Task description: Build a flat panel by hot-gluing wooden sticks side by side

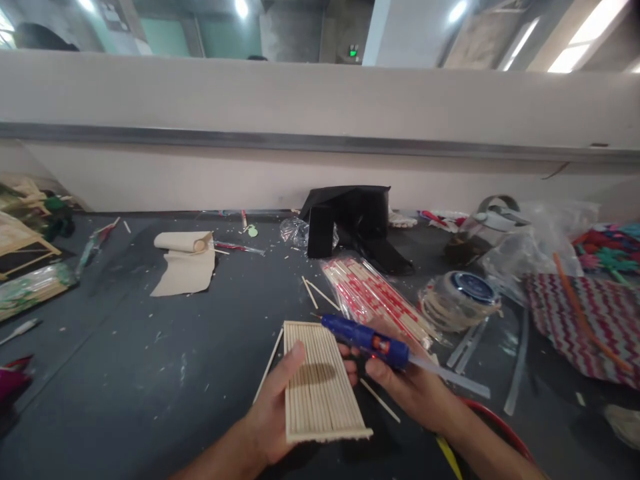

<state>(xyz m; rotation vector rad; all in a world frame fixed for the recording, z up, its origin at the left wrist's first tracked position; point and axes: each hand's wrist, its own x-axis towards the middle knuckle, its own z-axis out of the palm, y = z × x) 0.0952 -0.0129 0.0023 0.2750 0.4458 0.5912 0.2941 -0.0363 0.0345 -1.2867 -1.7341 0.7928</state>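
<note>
My left hand (274, 415) grips a flat panel (323, 393) of thin wooden sticks laid side by side, its thumb on top and fingers underneath. A crosspiece runs along the panel's near edge and another along its far edge. My right hand (407, 387) is wrapped around a blue hot glue gun (367, 339), whose nozzle points left above the panel's far end. From the back of the gun sticks out a clear glue stick (450, 377). Loose wooden sticks lie beside the panel, one (380, 400) to its right and one (269, 365) to its left.
Beyond the gun lies a clear packet of chopsticks (375, 293). A plastic jar (465, 293) and spare glue sticks (467, 345) are to the right, near a striped cloth (575, 327). Farther back are a black object (350, 213) and a roll of beige fabric (187, 267).
</note>
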